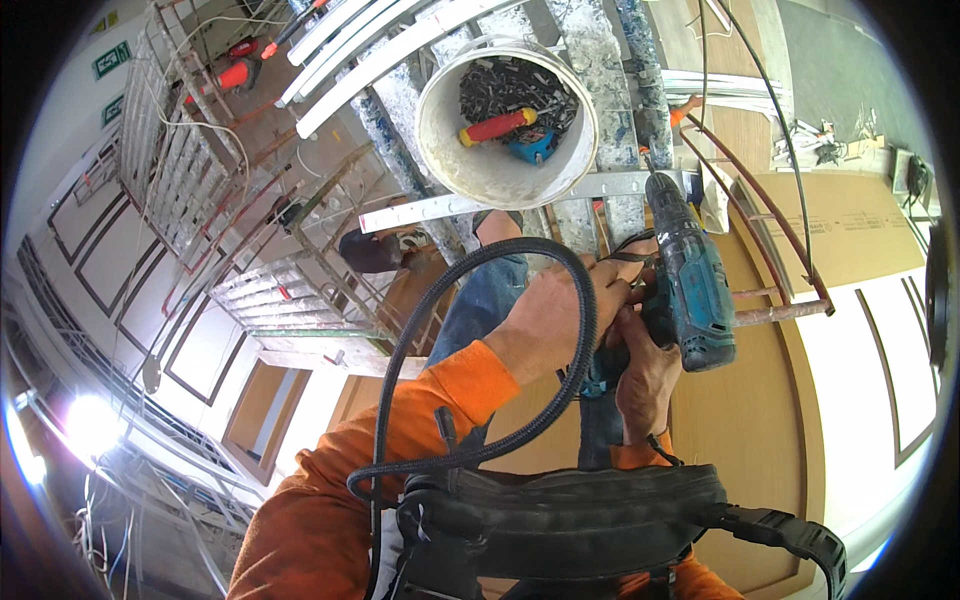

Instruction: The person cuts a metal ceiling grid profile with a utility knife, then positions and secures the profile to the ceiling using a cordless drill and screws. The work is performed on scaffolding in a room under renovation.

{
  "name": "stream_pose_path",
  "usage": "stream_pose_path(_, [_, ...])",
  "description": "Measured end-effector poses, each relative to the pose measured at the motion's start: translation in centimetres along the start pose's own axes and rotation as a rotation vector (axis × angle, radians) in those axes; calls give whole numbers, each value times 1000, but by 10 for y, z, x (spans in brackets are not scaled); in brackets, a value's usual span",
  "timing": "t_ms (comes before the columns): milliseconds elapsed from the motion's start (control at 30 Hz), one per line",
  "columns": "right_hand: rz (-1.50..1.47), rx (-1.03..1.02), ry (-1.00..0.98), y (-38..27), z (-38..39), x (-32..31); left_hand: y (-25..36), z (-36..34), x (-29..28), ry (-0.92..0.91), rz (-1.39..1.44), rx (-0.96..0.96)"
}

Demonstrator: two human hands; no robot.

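Note:
My left hand reaches in with its fingers closed, close against the fingertips of my right hand. What the fingers pinch is small and partly hidden; I cannot make it out. Just right of both hands is a teal and black cordless drill, its chuck pointing away from me. Its handle side is turned toward my hands, and whether a finger touches it is unclear. A thick black braided cable loops over my left hand and forearm. Beyond them a white bucket holds many dark screws, a red and yellow screwdriver and a blue object.
The bucket stands on paint-spattered planks with white metal profiles at left. A perforated metal strip crosses before it. Scaffold frames rise at left, a rusty rail at right. A black bag hangs at my front.

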State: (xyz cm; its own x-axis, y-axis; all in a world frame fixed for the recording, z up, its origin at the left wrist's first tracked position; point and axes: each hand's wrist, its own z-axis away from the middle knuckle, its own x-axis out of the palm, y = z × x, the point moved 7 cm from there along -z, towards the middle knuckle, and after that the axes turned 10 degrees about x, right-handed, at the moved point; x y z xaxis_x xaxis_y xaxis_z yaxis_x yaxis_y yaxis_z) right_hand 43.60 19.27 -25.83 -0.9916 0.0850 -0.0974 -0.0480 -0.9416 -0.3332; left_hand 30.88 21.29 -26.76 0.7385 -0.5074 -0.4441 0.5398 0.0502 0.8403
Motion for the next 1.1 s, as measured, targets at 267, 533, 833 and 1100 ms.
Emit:
stream_pose_path(267, [10, -30, 125, 0, 1, -3, -36, 27, 17, 33, 736, -425])
stream_pose_path(533, [55, -72, 88, 4, 1, 3, -51, 47, 44, 247, 1117, -663])
stream_pose_path(833, [-73, -28, 100, 7, 6, 2, -68, 32, -35, 571, 733, -633])
stream_pose_path(1100, [157, -119, -45, 26, 1, -12, -160, -8, -89, 417, -261, -603])
